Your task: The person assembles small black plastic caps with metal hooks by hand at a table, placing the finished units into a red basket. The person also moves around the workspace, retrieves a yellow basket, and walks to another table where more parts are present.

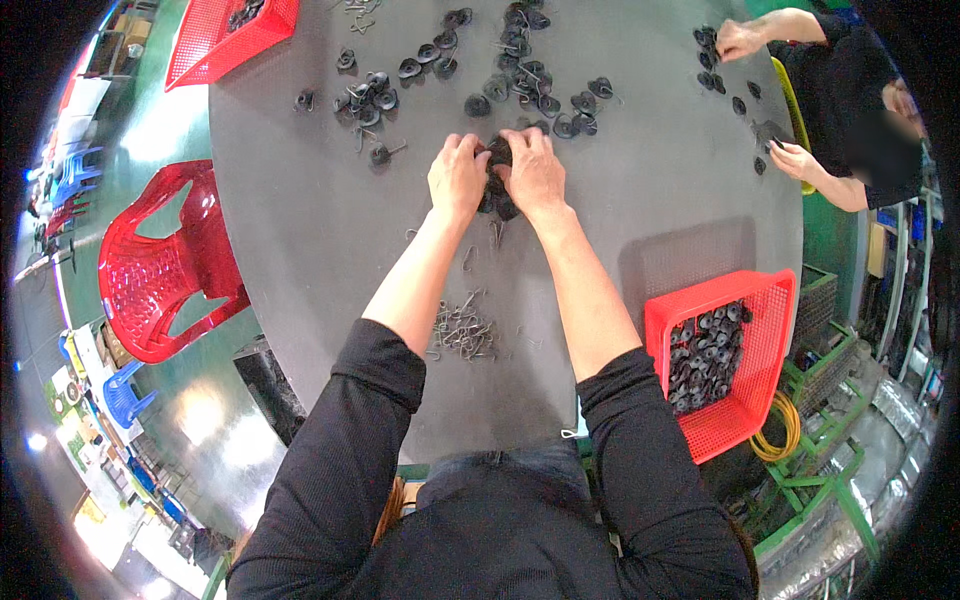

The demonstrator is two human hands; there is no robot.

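Over the middle of the grey table [310, 230], both my arms reach forward to a small cluster of black cup-shaped discs [498, 200]. My left hand [457, 180] is closed with its fingertips on the cluster's left side. From the right, my right hand [535, 172] curls over the same discs, thumb and fingers pressed on them. How many pieces each hand grips is hidden. Just beyond lie more black discs [515, 75], some with bent wire hooks in them. Nearer to me, between my forearms, is a loose pile of metal wire hooks [465, 332].
A red basket [655, 320] of black discs stands at the near right; another red basket [225, 55] sits far left. Across the table a person [845, 100] handles black discs beside a yellow basket [790, 105]. A red chair [165, 255] stands off the left edge.
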